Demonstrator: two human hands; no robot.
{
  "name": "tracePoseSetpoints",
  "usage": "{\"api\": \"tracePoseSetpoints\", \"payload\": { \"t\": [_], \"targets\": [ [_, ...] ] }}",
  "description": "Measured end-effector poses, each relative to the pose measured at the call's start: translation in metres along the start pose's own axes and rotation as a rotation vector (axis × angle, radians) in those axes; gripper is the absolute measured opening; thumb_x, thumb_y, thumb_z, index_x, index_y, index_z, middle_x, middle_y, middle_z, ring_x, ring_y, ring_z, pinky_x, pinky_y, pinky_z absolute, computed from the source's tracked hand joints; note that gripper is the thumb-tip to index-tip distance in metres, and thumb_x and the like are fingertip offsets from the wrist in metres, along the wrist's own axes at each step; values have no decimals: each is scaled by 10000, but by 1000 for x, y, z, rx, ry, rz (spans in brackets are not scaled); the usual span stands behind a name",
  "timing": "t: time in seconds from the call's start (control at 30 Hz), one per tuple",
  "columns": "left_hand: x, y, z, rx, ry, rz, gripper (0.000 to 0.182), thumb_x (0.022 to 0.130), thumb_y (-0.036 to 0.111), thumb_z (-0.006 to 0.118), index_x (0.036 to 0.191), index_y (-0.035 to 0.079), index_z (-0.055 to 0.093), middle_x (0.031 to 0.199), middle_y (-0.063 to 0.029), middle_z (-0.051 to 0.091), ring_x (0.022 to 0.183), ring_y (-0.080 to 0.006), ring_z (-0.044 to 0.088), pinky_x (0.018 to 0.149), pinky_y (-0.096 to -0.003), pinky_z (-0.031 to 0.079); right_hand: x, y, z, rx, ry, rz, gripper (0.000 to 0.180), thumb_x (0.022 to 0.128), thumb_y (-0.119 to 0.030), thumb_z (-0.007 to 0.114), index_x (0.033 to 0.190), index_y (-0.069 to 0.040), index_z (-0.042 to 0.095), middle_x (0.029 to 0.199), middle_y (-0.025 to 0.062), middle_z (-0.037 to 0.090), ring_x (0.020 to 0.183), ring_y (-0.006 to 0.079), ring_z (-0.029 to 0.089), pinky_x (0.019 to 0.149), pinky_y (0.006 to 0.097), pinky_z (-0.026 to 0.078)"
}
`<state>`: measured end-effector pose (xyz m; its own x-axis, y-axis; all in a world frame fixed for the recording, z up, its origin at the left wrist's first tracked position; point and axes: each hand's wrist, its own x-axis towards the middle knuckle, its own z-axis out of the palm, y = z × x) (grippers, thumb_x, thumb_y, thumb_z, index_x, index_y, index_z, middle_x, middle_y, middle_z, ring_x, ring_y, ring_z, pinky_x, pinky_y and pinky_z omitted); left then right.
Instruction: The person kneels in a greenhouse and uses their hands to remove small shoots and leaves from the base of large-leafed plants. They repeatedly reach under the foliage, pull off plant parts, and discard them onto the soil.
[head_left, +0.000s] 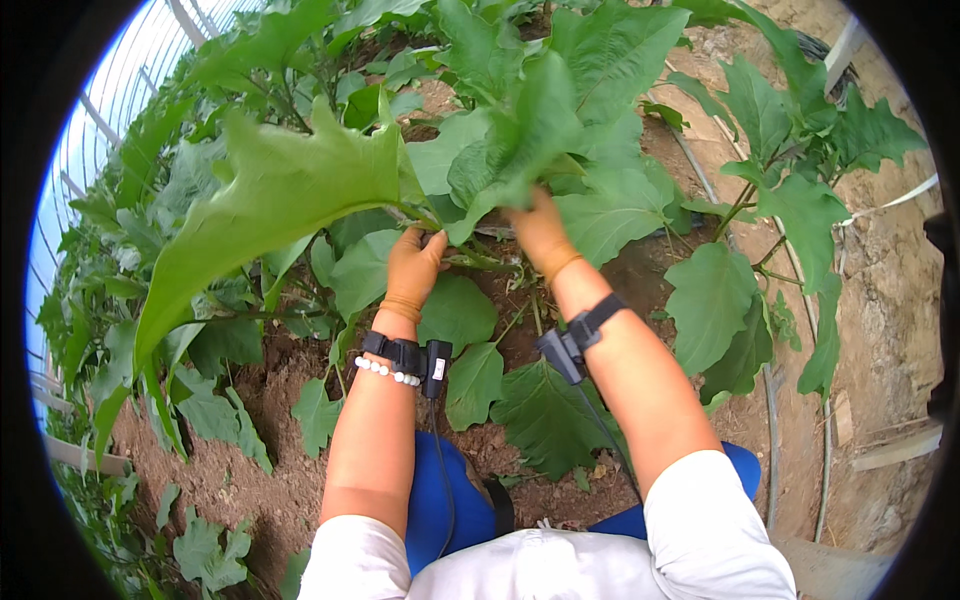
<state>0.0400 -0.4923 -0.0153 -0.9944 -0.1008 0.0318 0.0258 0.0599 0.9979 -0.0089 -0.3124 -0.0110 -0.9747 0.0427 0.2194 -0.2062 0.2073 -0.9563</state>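
My left hand (416, 264), in a thin orange glove, pinches a stalk at the base of a large leaf (277, 176) on an eggplant plant. That leaf arches up and out to the left, over the neighbouring foliage. My right hand (540, 231), gloved the same way and blurred, reaches in among the leaves just right of the plant's middle. A blurred upright leaf (544, 124) covers its fingertips, so what they touch is hidden. Below and between both hands run the plant's green stems (484, 260), with broad lower leaves (551, 412) near the soil.
Another eggplant plant (750, 202) grows at the right, beside thin irrigation hoses (772, 442) lying along the ground. Dense plants (187, 180) fill the left, under a greenhouse frame (97, 120). Bands strap small devices (437, 367) to both wrists, with cables trailing down. Brown soil (217, 510) lies around me.
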Motion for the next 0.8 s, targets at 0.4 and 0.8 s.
{"api": "tracePoseSetpoints", "payload": {
  "t": [0.4, 0.8],
  "targets": [
    [21, 12, 30, -154, 55, 24, 268, 826, 195, 584, 960, -36, 564, 854, -93, 656, 667, -158, 624, 575, -255, 496, -75, -147, -45, 244, -410, -385, 389, 837, -3, 501, 1218, -4, 421, 949, 78, 568, 886, 145, 551, 854, 295, 443],
    [29, 11, 85, 672, -209, 671, 262, 751, 164, 567, 956, 9, 618, 860, -126, 653, 808, -230, 625, 713, -303, 485, -63, -124, -60, -62, -599, -277, 450, 757, 57, 405, 1204, 50, 451, 1159, 179, 559, 1099, 234, 538, 936, 314, 410]
  ]
}}
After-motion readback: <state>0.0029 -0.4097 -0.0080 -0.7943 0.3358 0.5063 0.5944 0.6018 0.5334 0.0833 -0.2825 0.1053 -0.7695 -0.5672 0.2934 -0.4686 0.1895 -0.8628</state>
